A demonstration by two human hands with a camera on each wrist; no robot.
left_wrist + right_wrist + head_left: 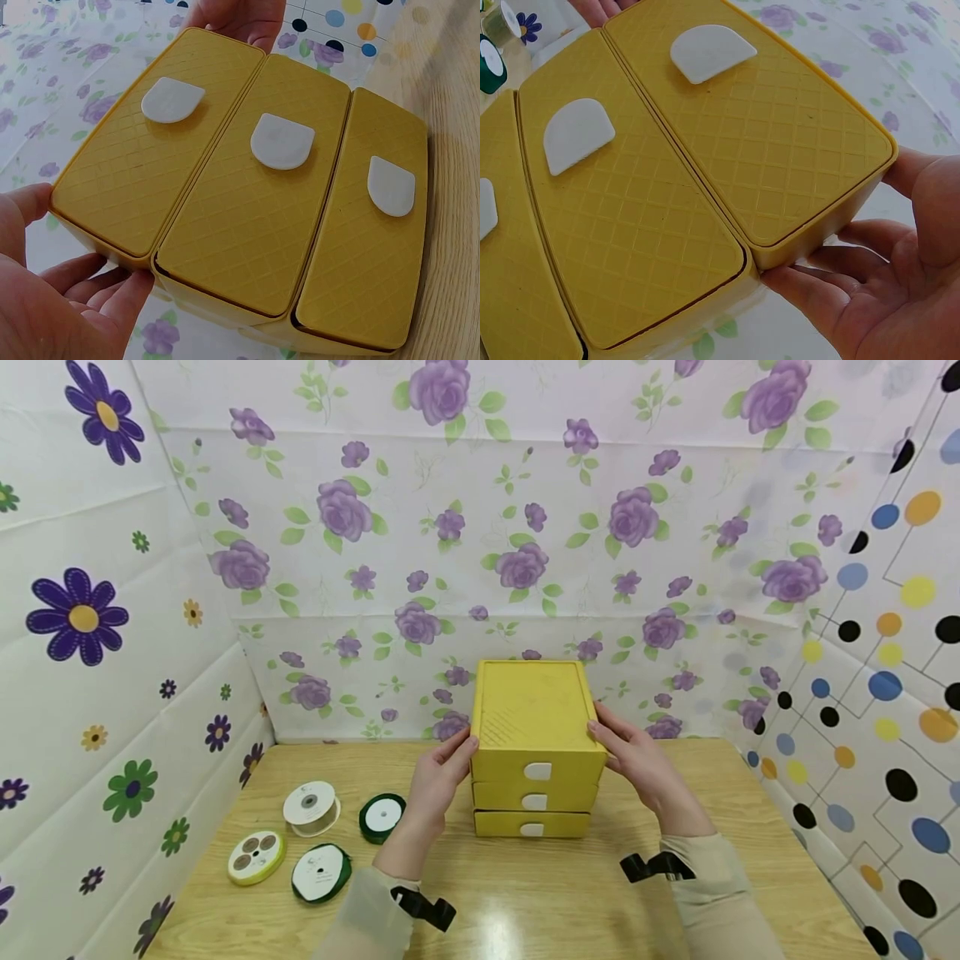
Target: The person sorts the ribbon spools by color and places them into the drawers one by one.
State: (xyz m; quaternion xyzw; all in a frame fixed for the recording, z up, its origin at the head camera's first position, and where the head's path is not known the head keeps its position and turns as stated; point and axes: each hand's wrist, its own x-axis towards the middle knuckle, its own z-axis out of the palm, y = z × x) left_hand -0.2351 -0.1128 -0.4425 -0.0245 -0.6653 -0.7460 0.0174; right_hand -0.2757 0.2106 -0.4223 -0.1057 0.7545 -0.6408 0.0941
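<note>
A yellow drawer box (534,706) with three stacked drawers stands on the table, its front facing me. Each drawer front bears a white tab handle, such as the top one (537,771). My left hand (437,781) holds the box's left side near the upper front corner, thumb at the top edge and fingers along the side. On the opposite side my right hand (637,760) grips it the same way, its thumb over the top rim. Both wrist views show the closed drawer fronts (225,187) and the fingers (810,292) against the side wall. The box's back is hidden.
Left of the box lie several ribbon spools: a white one (309,802), a yellow-edged one (257,857), and two green ones, the nearer (321,872) and the farther (382,817). Patterned cloth walls (450,527) enclose the wooden table (525,893) at the back and sides.
</note>
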